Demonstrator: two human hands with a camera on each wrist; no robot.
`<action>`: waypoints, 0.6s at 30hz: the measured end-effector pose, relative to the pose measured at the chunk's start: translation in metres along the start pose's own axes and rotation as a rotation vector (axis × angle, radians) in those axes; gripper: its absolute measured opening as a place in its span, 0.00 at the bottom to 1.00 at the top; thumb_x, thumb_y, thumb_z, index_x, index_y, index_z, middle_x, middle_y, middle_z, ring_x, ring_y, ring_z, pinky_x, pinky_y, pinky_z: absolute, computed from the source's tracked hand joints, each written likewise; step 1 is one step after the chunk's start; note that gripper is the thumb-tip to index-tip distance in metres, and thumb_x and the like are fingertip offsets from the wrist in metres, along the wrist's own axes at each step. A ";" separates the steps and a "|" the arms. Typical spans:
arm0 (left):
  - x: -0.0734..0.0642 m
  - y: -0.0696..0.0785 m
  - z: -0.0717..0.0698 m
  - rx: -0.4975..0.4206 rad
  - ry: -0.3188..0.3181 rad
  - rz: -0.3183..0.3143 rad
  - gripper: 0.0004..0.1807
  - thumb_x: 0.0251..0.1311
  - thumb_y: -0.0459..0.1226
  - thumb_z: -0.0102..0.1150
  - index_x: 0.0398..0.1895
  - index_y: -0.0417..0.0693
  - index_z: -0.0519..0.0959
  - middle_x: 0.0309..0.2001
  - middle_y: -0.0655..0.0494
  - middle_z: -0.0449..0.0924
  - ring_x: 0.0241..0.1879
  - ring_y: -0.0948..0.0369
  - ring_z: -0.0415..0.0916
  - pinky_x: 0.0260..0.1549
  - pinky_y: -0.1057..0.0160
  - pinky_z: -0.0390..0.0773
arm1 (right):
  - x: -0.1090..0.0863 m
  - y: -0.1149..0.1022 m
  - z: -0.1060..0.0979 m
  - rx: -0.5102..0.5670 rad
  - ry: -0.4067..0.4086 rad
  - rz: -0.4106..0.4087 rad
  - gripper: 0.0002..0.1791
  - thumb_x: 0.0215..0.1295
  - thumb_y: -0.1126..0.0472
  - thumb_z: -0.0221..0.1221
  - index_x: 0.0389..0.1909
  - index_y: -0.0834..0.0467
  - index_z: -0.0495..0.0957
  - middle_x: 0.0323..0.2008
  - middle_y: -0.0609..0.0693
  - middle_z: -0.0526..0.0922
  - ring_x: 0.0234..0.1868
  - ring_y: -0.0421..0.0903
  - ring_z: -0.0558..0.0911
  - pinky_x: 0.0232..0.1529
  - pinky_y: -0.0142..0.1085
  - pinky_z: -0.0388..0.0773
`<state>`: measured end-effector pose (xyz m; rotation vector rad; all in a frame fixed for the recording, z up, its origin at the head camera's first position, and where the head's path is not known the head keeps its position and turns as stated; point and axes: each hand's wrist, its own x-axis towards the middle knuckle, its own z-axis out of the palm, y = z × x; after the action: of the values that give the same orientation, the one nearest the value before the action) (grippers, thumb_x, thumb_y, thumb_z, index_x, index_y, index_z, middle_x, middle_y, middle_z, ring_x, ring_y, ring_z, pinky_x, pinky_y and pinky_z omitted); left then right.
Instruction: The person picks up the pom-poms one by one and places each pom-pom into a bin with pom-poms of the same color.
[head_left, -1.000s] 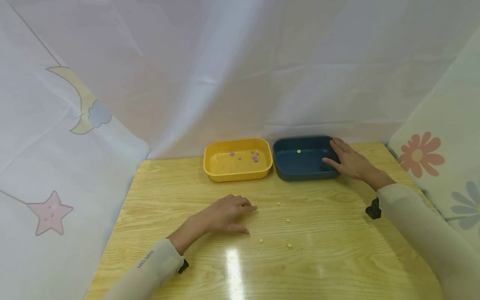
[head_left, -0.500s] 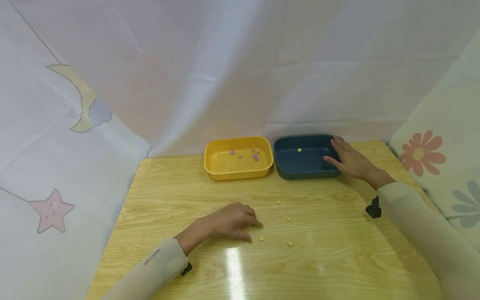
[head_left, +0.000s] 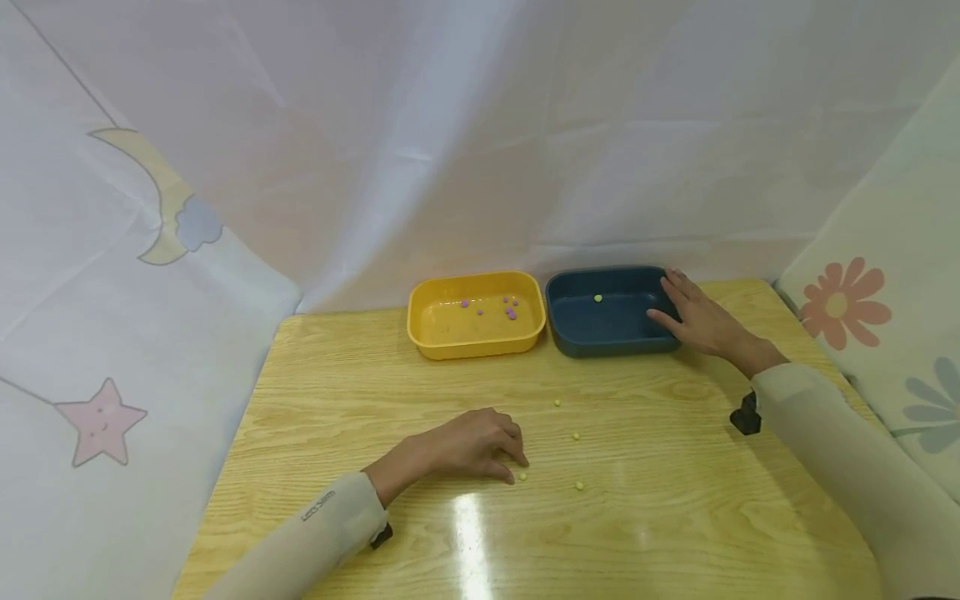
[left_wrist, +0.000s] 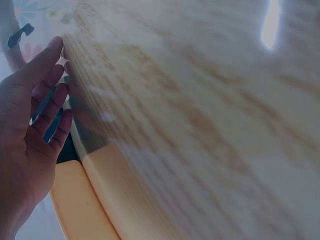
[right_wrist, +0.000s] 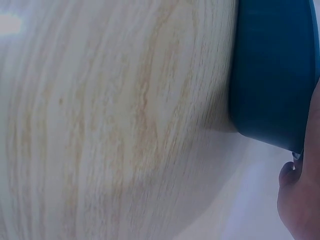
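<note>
My left hand is low over the table, thumb and index fingertips apart at either side of a small yellow bead. Its other fingers bend loosely, and nothing is held in it; in the left wrist view the same hand shows spread, relaxed fingers. At the right end of a dark blue tray, my right hand holds the wall, thumb over the inside. One yellow bead lies in that tray. The right wrist view shows the tray's side and part of the hand.
Left of the blue tray stands a yellow tray with several purple beads. Three more yellow beads lie on the wooden table, one of them nearest the front. White printed cloth hangs behind and at both sides.
My left hand has moved right and toward the front, down to the nearest yellow bead, its thumb and index finger drawing closer together. The right hand stays at the blue tray.
</note>
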<state>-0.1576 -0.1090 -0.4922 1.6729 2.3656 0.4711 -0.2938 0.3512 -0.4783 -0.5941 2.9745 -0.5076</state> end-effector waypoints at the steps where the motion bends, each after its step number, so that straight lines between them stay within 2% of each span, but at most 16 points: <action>1: 0.001 0.000 0.000 -0.006 0.001 0.002 0.14 0.62 0.49 0.76 0.49 0.58 0.92 0.46 0.68 0.87 0.45 0.75 0.78 0.47 0.79 0.74 | 0.000 0.000 0.000 0.004 0.002 0.000 0.49 0.84 0.40 0.49 0.83 0.71 0.41 0.85 0.68 0.34 0.85 0.67 0.36 0.80 0.66 0.40; 6: 0.006 0.000 0.001 -0.031 0.007 0.029 0.12 0.61 0.48 0.77 0.46 0.57 0.93 0.43 0.68 0.88 0.41 0.78 0.76 0.43 0.83 0.71 | 0.000 0.001 0.001 0.020 0.013 -0.002 0.48 0.84 0.41 0.48 0.83 0.71 0.41 0.85 0.69 0.35 0.85 0.67 0.36 0.80 0.66 0.40; 14: 0.009 0.002 0.000 0.018 0.013 0.054 0.08 0.62 0.47 0.77 0.41 0.59 0.94 0.39 0.70 0.89 0.35 0.79 0.74 0.37 0.84 0.68 | -0.001 0.001 0.002 0.030 0.019 -0.006 0.48 0.84 0.41 0.49 0.83 0.72 0.41 0.85 0.69 0.35 0.85 0.66 0.35 0.80 0.67 0.40; 18: 0.011 0.001 0.004 -0.016 0.039 0.080 0.06 0.62 0.44 0.78 0.39 0.57 0.94 0.37 0.69 0.89 0.35 0.82 0.74 0.36 0.86 0.70 | -0.002 0.001 0.003 0.028 0.018 -0.004 0.48 0.84 0.42 0.50 0.84 0.71 0.41 0.85 0.68 0.34 0.85 0.66 0.35 0.80 0.66 0.40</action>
<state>-0.1593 -0.0982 -0.4953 1.7726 2.3219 0.5395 -0.2921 0.3516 -0.4814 -0.5966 2.9788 -0.5568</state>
